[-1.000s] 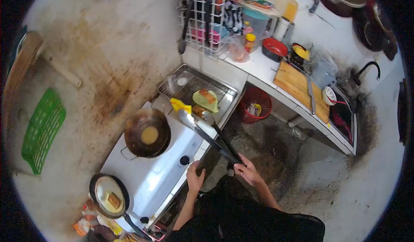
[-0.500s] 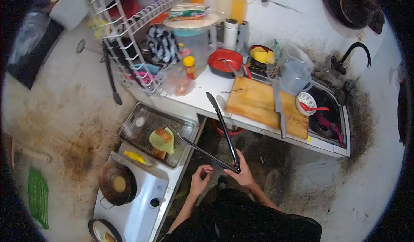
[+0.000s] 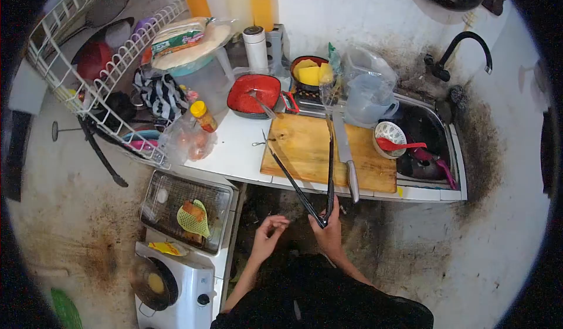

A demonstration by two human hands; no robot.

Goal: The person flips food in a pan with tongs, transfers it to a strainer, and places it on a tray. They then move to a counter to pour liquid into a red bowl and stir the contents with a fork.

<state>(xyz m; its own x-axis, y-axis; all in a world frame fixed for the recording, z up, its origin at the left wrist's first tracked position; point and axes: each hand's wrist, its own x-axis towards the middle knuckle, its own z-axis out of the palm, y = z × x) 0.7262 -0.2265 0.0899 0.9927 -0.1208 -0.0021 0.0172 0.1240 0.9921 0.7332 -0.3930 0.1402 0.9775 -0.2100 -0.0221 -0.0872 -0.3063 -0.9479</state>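
Black kitchen tongs (image 3: 297, 186) are in my right hand (image 3: 327, 229), gripped near the hinge. Their two arms spread wide over the wooden cutting board (image 3: 305, 141), pointing away from me. My left hand (image 3: 268, 235) hangs in the air left of the hinge, fingers loosely bent and nothing visible in them. On the board lies a knife (image 3: 344, 153), just right of the tongs. Beyond the board's left corner sits a red square pan (image 3: 253, 94) with a utensil in it.
A stove (image 3: 190, 285) at lower left bears a frying pan (image 3: 153, 283). Behind it, a wire-rack tray (image 3: 220, 212) holds a green strainer (image 3: 190, 217) with browned food. A bowl (image 3: 389, 136) with a red spoon stands by the sink (image 3: 431, 129). A dish rack (image 3: 120, 71) fills the left.
My view has turned toward the counter and sink. The tongs have swung from near the tray and counter edge to over the cutting board, still held in my right hand.
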